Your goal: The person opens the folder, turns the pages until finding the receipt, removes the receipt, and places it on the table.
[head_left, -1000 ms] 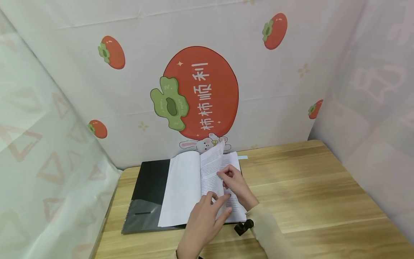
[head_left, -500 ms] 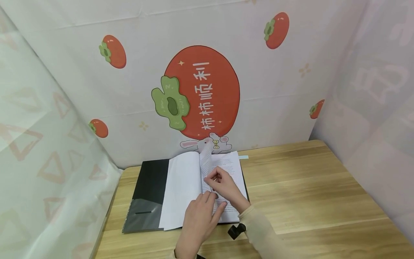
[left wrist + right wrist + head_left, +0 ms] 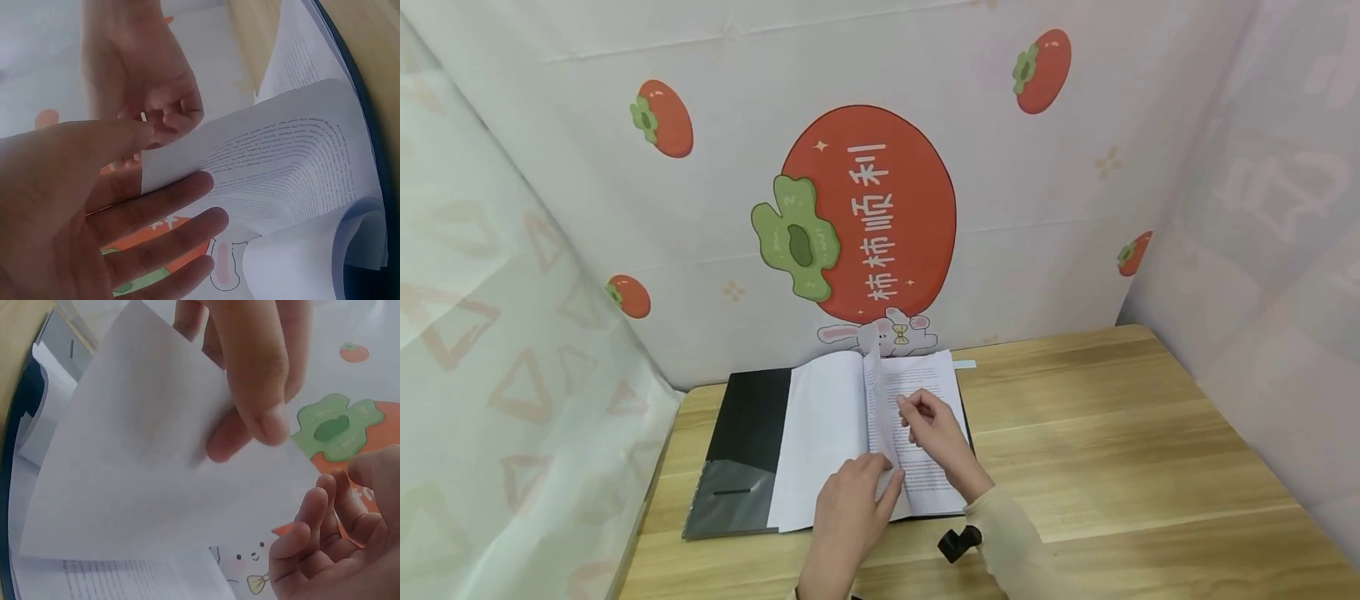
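Since the earlier frame the page (image 3: 137,462) has swung further left, our left hand (image 3: 850,504) has edged left and slightly lower, and our right hand (image 3: 931,425) has shifted right, off the page. Left to right, now! Farthest out, up and left of the left hand, we have the black folder (image 3: 748,417); nearer, just ahead of that hand, comes the blank pile (image 3: 820,417), its top bulging. Then the left hand itself, fingers spread fairly wide, the page's edge running between index and middle; whether they grip it, we cannot tell. Next up, between our two hands, the page stands raised and curving, text on one face, blank on the other. Light, thin, limp stuff, we judge: it should flop easily, and crease if squeezed. Its loose outer edge, by the left hand, looks the best hold, with a soft pinch. And over to the right hand: fingers curled in, narrow, holding nothing, just beside the page! Beneath it lies the text pile (image 3: 936,375), a pale tab (image 3: 964,364) poking out ahead and to the right.
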The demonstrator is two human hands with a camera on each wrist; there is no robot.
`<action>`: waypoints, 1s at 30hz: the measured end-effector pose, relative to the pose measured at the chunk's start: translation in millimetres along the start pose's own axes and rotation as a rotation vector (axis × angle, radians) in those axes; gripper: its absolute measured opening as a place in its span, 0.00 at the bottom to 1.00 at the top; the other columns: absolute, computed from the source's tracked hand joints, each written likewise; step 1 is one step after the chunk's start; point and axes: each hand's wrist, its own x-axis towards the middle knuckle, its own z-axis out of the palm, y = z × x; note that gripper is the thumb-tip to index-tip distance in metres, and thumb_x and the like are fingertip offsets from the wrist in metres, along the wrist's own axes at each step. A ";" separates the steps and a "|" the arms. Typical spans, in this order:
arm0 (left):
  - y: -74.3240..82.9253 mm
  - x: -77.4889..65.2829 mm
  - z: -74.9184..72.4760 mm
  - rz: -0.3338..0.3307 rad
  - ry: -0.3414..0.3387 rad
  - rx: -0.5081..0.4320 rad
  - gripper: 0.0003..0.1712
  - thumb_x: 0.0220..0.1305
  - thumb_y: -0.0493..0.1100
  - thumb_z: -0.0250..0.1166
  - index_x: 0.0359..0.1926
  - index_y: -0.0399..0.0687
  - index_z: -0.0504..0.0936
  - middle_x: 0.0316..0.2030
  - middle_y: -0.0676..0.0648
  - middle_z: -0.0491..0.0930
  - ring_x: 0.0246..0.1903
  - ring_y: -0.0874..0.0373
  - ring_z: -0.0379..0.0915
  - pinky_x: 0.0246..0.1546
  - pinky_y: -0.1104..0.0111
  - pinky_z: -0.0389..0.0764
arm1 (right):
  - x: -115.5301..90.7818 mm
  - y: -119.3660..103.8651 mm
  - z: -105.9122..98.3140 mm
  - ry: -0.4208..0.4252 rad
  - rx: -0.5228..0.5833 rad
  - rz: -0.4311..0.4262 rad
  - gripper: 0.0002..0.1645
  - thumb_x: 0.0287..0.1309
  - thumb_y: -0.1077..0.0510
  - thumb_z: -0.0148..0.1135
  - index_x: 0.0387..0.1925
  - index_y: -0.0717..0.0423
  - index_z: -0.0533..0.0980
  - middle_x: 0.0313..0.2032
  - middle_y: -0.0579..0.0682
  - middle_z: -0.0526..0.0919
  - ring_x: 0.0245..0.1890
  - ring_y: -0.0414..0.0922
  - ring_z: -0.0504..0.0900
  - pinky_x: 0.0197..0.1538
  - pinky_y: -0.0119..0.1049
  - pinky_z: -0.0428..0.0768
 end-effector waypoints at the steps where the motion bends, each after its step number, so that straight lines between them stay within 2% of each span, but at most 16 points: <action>1: -1.1 -0.6 0.0 -0.011 -0.002 0.003 0.08 0.68 0.49 0.73 0.36 0.51 0.87 0.33 0.54 0.85 0.28 0.55 0.80 0.25 0.65 0.76 | 0.3 2.5 -2.3 0.017 0.005 0.010 0.16 0.78 0.50 0.61 0.37 0.59 0.77 0.31 0.52 0.79 0.23 0.39 0.73 0.27 0.28 0.72; 4: -4.2 -2.2 -0.3 -0.033 -0.013 0.005 0.07 0.67 0.48 0.74 0.36 0.50 0.87 0.31 0.53 0.85 0.26 0.56 0.79 0.23 0.66 0.74 | 0.1 10.1 -10.6 0.065 -0.020 0.027 0.16 0.79 0.51 0.60 0.36 0.59 0.76 0.31 0.51 0.79 0.24 0.39 0.73 0.27 0.27 0.72; 10: -10.4 -6.2 -4.9 -0.053 -0.012 0.000 0.06 0.63 0.42 0.77 0.37 0.51 0.87 0.35 0.53 0.88 0.28 0.55 0.81 0.23 0.65 0.76 | -0.7 21.7 -28.7 0.125 -0.204 -0.006 0.15 0.76 0.52 0.63 0.36 0.59 0.78 0.31 0.50 0.81 0.25 0.40 0.75 0.30 0.28 0.74; 16: -20.5 -11.7 -10.0 -0.074 -0.007 -0.006 0.09 0.61 0.38 0.78 0.39 0.53 0.86 0.39 0.54 0.89 0.31 0.54 0.83 0.25 0.65 0.78 | -3.8 21.4 -42.7 0.086 -0.124 0.155 0.16 0.78 0.49 0.60 0.41 0.59 0.77 0.35 0.53 0.80 0.27 0.42 0.73 0.31 0.31 0.71; 19: -25.5 -14.3 -12.6 -0.094 -0.004 -0.007 0.10 0.61 0.37 0.78 0.40 0.54 0.86 0.39 0.54 0.89 0.30 0.57 0.82 0.25 0.66 0.77 | -4.3 24.1 -48.6 0.096 -0.143 0.180 0.16 0.78 0.49 0.60 0.44 0.60 0.78 0.39 0.56 0.82 0.29 0.43 0.74 0.32 0.32 0.71; 22: -31.2 -17.6 -14.4 -0.114 0.000 -0.012 0.11 0.61 0.36 0.77 0.40 0.55 0.86 0.37 0.55 0.88 0.30 0.59 0.81 0.25 0.66 0.77 | -4.0 29.9 -55.3 0.129 -0.186 0.195 0.17 0.78 0.50 0.60 0.49 0.62 0.80 0.45 0.59 0.82 0.33 0.45 0.75 0.34 0.32 0.73; 26: -39.5 -22.6 -16.7 -0.148 0.005 -0.023 0.12 0.62 0.36 0.77 0.42 0.55 0.86 0.37 0.56 0.87 0.31 0.60 0.81 0.24 0.66 0.76 | -5.1 35.7 -63.0 0.170 -0.235 0.244 0.21 0.78 0.49 0.58 0.58 0.61 0.79 0.54 0.59 0.80 0.45 0.50 0.79 0.41 0.34 0.78; 30: -47.4 -25.9 -18.8 -0.168 0.011 -0.025 0.12 0.62 0.36 0.76 0.43 0.56 0.86 0.40 0.55 0.88 0.30 0.60 0.81 0.24 0.66 0.75 | -6.7 37.9 -67.2 0.179 -0.290 0.258 0.27 0.79 0.48 0.56 0.66 0.62 0.75 0.61 0.63 0.77 0.54 0.55 0.81 0.51 0.43 0.82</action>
